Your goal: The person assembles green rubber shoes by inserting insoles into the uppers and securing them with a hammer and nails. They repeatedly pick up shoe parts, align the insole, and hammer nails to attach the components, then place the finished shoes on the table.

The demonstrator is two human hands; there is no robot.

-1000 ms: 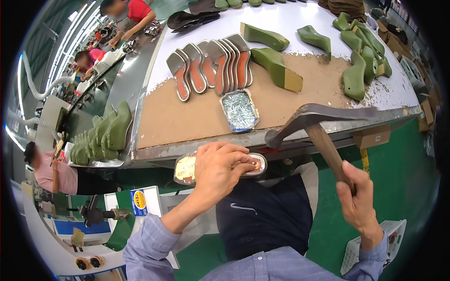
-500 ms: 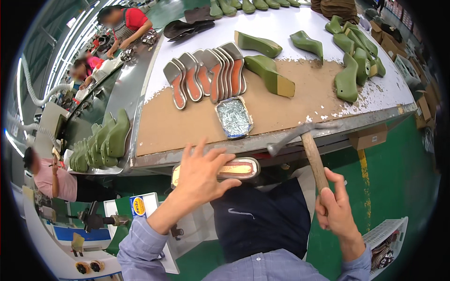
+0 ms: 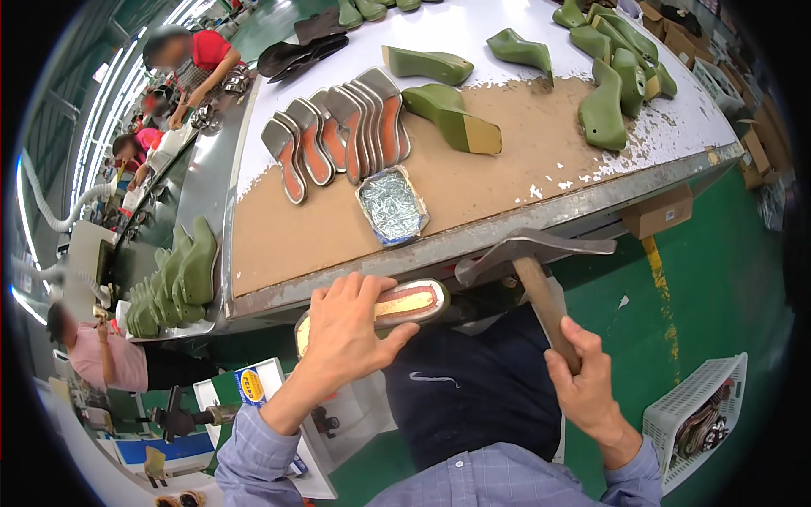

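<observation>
While one long, rounded shoe bottom (image 3: 414,302), its pale yellow strip framed in reddish brown, lies just off the near edge of the surface (image 3: 296,241), my left hand (image 3: 345,329) rests over it, fingers spread wide. My right hand (image 3: 585,384) has its fingers wrapped round the wooden handle of one dark metal hammer (image 3: 528,266). Beyond the edge sits one tray (image 3: 425,218) of thin silvery nails (image 3: 390,205); farther left, orange-and-grey insoles (image 3: 345,114) overlap too closely to count. Three smooth green shoe lasts (image 3: 443,106) lie right of those.
</observation>
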